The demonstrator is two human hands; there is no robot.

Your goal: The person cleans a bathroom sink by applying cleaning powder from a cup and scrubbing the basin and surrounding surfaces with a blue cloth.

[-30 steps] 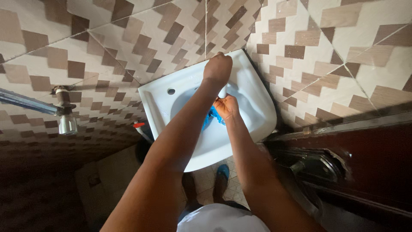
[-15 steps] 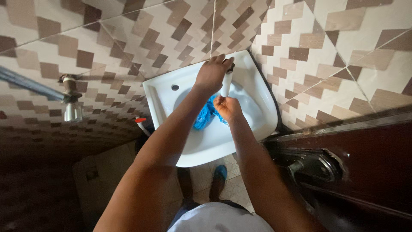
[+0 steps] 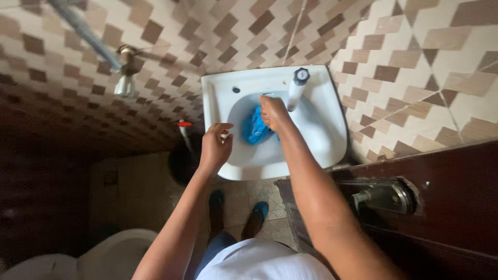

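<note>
One blue cloth (image 3: 255,126) lies bunched in the bowl of a white sink (image 3: 321,140), toward the bowl's back and left of its middle. The right hand (image 3: 274,113) is closed over the cloth's upper right edge, fingers curled down into the fabric, just in front of the single tap (image 3: 298,87) that stands at the sink's back right corner. The left hand (image 3: 216,145) rests at the sink's left edge, fingers half curled and loosely spread, holding nothing; it lies just beside the cloth without touching it. One small hole (image 3: 236,89) shows on the sink's back rim near the left corner.

The sink is fixed to a wall of brown and cream tiles (image 3: 415,67). To its left one metal pipe (image 3: 85,33) runs along the wall to a fitting (image 3: 126,78). Below the sink's left edge stands one dark container with a red cap (image 3: 184,124). Two feet in blue slippers (image 3: 257,210) stand on the floor under the sink's front edge. At the right, a dark wooden door (image 3: 456,207) carries one metal handle (image 3: 381,196). A pale rounded fixture (image 3: 119,249) shows at the lower left, too dim to tell apart further.
</note>
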